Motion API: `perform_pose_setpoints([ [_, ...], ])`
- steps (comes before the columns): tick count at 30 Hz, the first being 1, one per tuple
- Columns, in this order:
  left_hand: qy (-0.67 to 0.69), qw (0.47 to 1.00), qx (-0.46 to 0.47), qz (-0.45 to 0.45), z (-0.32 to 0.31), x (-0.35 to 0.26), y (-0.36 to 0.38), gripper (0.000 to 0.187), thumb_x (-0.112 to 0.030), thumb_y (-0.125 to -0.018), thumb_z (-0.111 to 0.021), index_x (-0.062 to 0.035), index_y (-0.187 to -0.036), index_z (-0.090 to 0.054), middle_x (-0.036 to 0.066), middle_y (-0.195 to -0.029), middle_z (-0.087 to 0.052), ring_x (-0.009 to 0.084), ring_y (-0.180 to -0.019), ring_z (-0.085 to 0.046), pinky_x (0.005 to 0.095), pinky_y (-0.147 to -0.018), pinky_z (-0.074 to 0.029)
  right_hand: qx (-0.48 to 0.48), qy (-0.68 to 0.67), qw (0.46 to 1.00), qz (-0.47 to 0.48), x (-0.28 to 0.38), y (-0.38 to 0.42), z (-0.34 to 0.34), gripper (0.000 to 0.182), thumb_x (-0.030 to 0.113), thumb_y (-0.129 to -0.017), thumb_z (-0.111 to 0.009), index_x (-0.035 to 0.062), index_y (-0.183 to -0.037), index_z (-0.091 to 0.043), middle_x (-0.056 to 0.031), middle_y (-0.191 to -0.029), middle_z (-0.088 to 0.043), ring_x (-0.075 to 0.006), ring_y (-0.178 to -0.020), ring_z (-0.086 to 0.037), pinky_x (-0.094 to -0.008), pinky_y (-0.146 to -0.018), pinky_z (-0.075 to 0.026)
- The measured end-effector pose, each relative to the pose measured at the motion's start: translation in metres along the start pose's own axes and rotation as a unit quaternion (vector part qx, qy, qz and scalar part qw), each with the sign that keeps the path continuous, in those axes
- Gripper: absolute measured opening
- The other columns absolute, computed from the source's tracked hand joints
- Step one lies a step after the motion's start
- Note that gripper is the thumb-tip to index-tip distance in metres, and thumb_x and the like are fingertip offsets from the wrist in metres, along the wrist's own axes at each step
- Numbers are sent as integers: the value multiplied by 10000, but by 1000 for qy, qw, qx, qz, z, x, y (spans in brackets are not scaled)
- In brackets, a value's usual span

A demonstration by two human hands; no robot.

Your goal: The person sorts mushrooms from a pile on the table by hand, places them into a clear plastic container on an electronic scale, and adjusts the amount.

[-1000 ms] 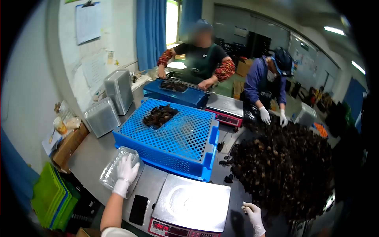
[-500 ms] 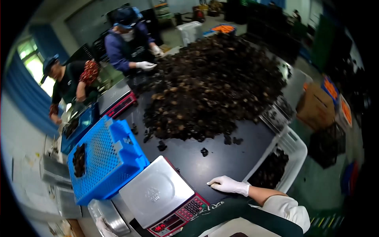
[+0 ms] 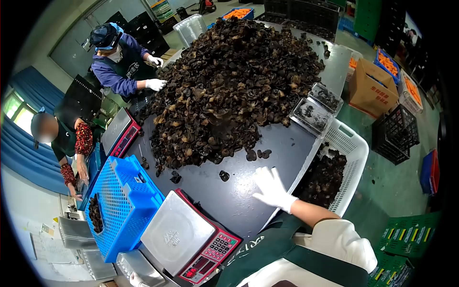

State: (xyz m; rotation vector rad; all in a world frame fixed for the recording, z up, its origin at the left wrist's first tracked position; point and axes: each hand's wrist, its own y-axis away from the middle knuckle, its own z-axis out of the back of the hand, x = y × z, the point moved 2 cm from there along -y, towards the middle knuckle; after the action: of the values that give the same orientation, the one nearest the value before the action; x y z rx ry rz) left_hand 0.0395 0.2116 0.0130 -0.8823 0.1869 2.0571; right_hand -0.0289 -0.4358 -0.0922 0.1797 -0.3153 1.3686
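Observation:
My right hand, in a white glove, is over the dark table with its fingers spread and nothing in it. Beyond it rises a big heap of dark wood-ear-like pieces, with a few loose pieces near its front edge. My left hand, also gloved, shows only partly at the bottom edge beside clear plastic containers; its fingers are mostly hidden. A scale with a bare metal plate stands between my hands.
A blue crate stands left of the scale, a white basket of dark pieces at the right. Two people work at the left, one with gloved hands at the heap. Clear trays, a cardboard box and a black crate are at the right.
My right hand has moved forward over the table and its fingers have spread. The view has shifted. My left hand sits lower, near the frame's bottom edge.

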Motion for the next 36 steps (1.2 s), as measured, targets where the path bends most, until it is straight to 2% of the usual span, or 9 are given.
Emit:
perform_pose_setpoints([
  [10, -48, 975, -63, -208, 19, -79, 56, 438, -269, -884, -614, -43, -1243, -506, 172, -1296, -450, 375, -1145, -442, 446, -974, -370, -139, 122, 918, -351, -170, 87, 29, 750, 332, -795, -631, -34, -1394, -369, -249, -1478, -306, -425, -1382, -226, -589, -1136, -79],
  [14, -14, 956, 15, -294, -6, -100, 101, 501, -305, -899, -616, -44, -1307, -489, 189, -1378, -430, 406, -1210, -422, 466, -1021, -353, -238, 50, 951, -192, -119, 39, 80, 465, 200, -671, -655, 34, -1098, -574, -166, -1152, -500, -344, -1091, -447, -482, -930, -333],
  [17, -11, 926, 141, -350, -39, -92, 138, 548, -332, -910, -618, -44, -1354, -477, 201, -1439, -414, 429, -1259, -406, 482, -1056, -341, -214, -65, 971, -86, -93, -1, 67, 494, 177, -727, -662, 64, -1197, -563, -161, -1248, -516, -366, -1210, -437, -495, -1031, -329],
  [21, -147, 885, 125, -424, -57, -116, 183, 183, -89, -883, -602, 24, -1026, -616, 248, -1042, -590, 402, -1049, -532, 470, -978, -406, -236, -143, 958, 81, -83, -69, 44, 382, 163, -771, -622, 73, -1142, -606, -148, -1157, -571, -344, -1129, -506, -452, -988, -388],
  [24, -70, 913, 213, -342, -51, -119, 184, 310, -36, -879, -624, 47, -1164, -537, 214, -1050, -571, 295, -1029, -580, 374, -889, -490, -223, -152, 956, 113, -100, -138, 30, 323, 173, -787, -625, 80, -1096, -622, -128, -1179, -548, -318, -1152, -487, -444, -995, -383],
  [27, -42, 924, 159, -344, -63, -137, 195, 438, -74, -900, -631, 28, -1282, -441, 209, -1206, -513, 303, -1092, -566, 375, -911, -496, -200, -64, 978, -4, -89, -176, 31, 563, 313, -795, -616, 139, -1321, -519, -200, -1406, -399, -410, -1304, -339, -541, -1066, -294],
  [28, -62, 912, 25, -405, -70, -189, 221, 329, -40, -799, -601, -24, -1127, -578, 140, -1077, -564, 272, -1051, -547, 397, -938, -431, -134, -62, 989, -4, -80, -180, 27, 678, 390, -780, -620, 177, -1399, -446, -224, -1477, -303, -448, -1345, -262, -602, -1090, -220],
  [29, -38, 928, 127, -348, -77, -200, 225, 495, 6, -776, -615, -35, -1256, -502, 174, -1276, -436, 321, -1238, -412, 428, -1081, -306, -108, -61, 992, 29, -64, -176, 23, 656, 403, -769, -631, 171, -1363, -478, -210, -1462, -324, -442, -1339, -274, -633, -1087, -199],
  [36, 114, 919, 185, -330, -219, -310, 231, 509, -56, -782, -674, -79, -1274, -548, 170, -1323, -441, 325, -1269, -407, 436, -1091, -304, 11, -124, 926, 356, -10, -85, 0, 370, 414, -795, -610, 198, -1090, -668, -28, -1184, -587, -293, -1252, -435, -695, -1067, -163],
])
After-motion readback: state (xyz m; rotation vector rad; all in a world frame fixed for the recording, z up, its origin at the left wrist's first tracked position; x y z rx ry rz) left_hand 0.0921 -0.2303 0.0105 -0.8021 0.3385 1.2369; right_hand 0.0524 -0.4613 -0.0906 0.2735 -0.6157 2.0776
